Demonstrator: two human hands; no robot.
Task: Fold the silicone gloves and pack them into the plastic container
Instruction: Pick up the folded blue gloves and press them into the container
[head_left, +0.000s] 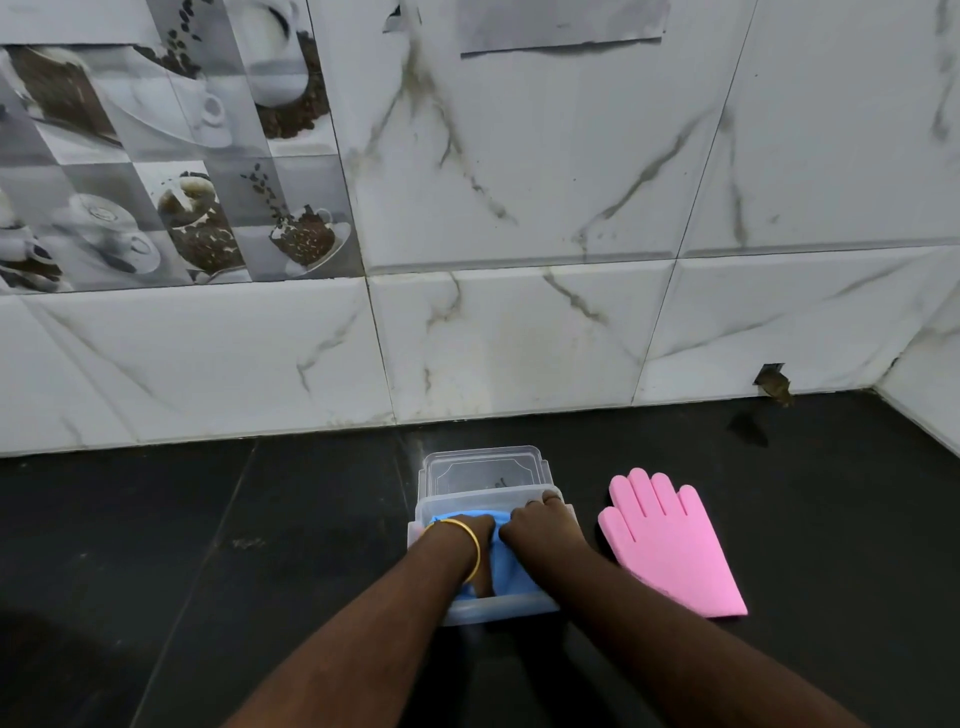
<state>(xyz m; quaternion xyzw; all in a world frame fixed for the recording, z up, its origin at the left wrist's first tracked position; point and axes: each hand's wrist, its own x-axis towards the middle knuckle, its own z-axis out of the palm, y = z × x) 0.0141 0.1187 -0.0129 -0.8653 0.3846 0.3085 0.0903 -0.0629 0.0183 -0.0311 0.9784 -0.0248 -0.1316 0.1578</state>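
On the black worktop (260, 545), close to the tiled wall (519, 338), I see a clear plastic container (498, 608) standing open; its clear lid (485, 470) lies just behind it, touching the far rim; inside the container sits a blue glove (511, 569), bunched and folded, filling most of the space that I can make out. From the head camera both of my hands are down in the container on the blue glove; the left hand (475, 540) presses onto the glove with its fingers curled down into the material, a gold bangle (465, 545) round the wrist; whether those fingers pinch the glove or merely push it I cannot tell. The right hand (540, 527) lies beside it, palm down on the glove, its fingers hooked over the far rim of the container, a ring showing on one finger. A pink glove (670, 545) lies flat on the worktop just to the right of the container, fingers spread and pointing toward the wall, untouched by either hand.
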